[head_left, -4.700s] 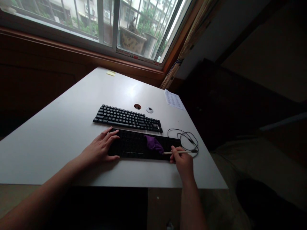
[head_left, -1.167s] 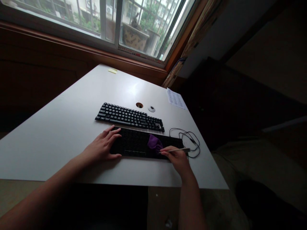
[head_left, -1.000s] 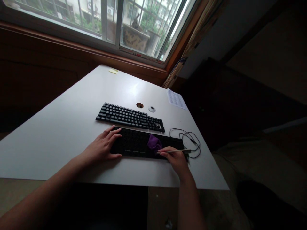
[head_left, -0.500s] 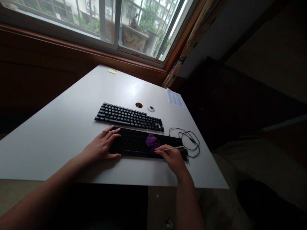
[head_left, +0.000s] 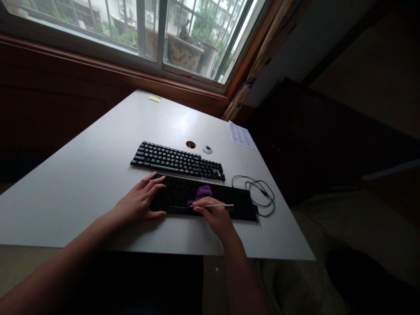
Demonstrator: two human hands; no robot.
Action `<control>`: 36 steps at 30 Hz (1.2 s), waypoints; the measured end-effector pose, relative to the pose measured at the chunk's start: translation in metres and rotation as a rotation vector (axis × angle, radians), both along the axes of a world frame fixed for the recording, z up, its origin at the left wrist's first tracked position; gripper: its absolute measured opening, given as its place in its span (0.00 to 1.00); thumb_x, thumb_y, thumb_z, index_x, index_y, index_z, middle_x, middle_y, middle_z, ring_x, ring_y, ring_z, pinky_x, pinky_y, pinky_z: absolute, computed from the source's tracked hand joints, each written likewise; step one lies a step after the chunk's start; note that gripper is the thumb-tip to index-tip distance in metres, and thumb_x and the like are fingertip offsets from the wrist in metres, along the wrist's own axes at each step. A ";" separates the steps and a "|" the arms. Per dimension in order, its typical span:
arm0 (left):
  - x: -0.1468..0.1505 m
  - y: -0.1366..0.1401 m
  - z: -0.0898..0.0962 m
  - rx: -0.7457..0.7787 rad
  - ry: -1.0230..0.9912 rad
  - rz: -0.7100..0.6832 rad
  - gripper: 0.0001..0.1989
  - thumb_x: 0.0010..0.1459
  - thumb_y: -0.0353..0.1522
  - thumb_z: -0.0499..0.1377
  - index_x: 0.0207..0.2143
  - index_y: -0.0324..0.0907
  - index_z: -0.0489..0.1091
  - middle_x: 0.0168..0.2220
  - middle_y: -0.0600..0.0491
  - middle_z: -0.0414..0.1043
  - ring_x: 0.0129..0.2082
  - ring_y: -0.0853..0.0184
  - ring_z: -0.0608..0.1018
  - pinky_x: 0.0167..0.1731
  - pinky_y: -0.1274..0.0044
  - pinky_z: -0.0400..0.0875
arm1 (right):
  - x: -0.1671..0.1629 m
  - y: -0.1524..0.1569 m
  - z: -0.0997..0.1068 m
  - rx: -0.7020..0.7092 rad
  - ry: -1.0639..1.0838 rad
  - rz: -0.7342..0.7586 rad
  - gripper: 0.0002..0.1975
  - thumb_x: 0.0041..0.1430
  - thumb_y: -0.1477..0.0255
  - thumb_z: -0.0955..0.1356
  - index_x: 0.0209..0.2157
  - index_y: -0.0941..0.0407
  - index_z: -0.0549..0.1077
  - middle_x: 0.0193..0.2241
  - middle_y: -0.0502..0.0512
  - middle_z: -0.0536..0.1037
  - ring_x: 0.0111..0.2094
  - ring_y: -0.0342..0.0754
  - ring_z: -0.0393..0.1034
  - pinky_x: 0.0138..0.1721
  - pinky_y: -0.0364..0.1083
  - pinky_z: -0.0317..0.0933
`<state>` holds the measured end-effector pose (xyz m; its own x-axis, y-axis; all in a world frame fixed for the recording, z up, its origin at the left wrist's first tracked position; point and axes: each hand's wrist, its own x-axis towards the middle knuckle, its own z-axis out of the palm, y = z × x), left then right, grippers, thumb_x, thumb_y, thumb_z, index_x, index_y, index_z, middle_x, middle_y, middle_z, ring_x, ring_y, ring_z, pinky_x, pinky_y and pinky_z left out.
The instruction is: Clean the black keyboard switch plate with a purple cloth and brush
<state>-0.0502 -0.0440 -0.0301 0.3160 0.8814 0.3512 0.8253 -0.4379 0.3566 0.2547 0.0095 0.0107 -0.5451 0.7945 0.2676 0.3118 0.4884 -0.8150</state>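
Note:
A black keyboard base [head_left: 239, 203] with its keys off lies near the front of the table. My left hand [head_left: 142, 197] rests at its left end, fingers spread on its top and thumb at the near edge. In a pinch, my right hand [head_left: 215, 214] has a thin pale stick [head_left: 226, 205], held nearly level over the base. A purple cloth [head_left: 204, 191] is bunched at the fingertips of that hand and touches the base. Whether the cloth is fixed to the stick cannot be made out. Just behind lies a black keyboard top with keycaps [head_left: 177, 159].
A black cable [head_left: 262, 190] lies looped at the right end of the base. Behind the keycaps are a round hole [head_left: 190, 144] and a white ring [head_left: 207, 149]. Papers [head_left: 241, 134] lie at the right edge, a yellow note [head_left: 155, 99] at the far corner.
My right hand has slid left along the base with the stick and the purple cloth. The left hand and the base have stayed where they were.

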 end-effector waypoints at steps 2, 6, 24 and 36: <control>0.000 0.000 0.001 -0.003 -0.017 -0.001 0.38 0.55 0.50 0.67 0.61 0.43 0.61 0.70 0.42 0.57 0.73 0.46 0.48 0.68 0.53 0.56 | -0.006 -0.002 0.002 -0.001 -0.009 0.015 0.04 0.65 0.66 0.72 0.37 0.49 0.81 0.38 0.52 0.84 0.42 0.51 0.78 0.48 0.51 0.70; 0.001 -0.001 0.002 -0.024 -0.033 0.007 0.37 0.54 0.50 0.67 0.61 0.45 0.61 0.70 0.44 0.57 0.73 0.46 0.48 0.68 0.53 0.56 | 0.016 0.001 0.005 0.001 -0.086 -0.041 0.05 0.65 0.66 0.71 0.37 0.50 0.81 0.37 0.53 0.84 0.42 0.52 0.78 0.48 0.52 0.70; 0.000 0.000 0.001 -0.030 -0.013 0.005 0.37 0.54 0.50 0.67 0.60 0.44 0.62 0.70 0.44 0.56 0.73 0.47 0.47 0.69 0.54 0.55 | 0.020 0.003 0.002 0.052 -0.079 -0.071 0.06 0.65 0.65 0.71 0.37 0.50 0.81 0.36 0.53 0.83 0.41 0.52 0.78 0.47 0.51 0.69; 0.000 -0.001 0.000 -0.018 0.016 0.010 0.38 0.55 0.51 0.67 0.61 0.45 0.60 0.71 0.44 0.55 0.73 0.46 0.48 0.68 0.53 0.56 | 0.001 -0.008 -0.005 0.003 -0.012 -0.191 0.06 0.64 0.64 0.72 0.35 0.50 0.81 0.35 0.52 0.83 0.37 0.51 0.78 0.42 0.48 0.69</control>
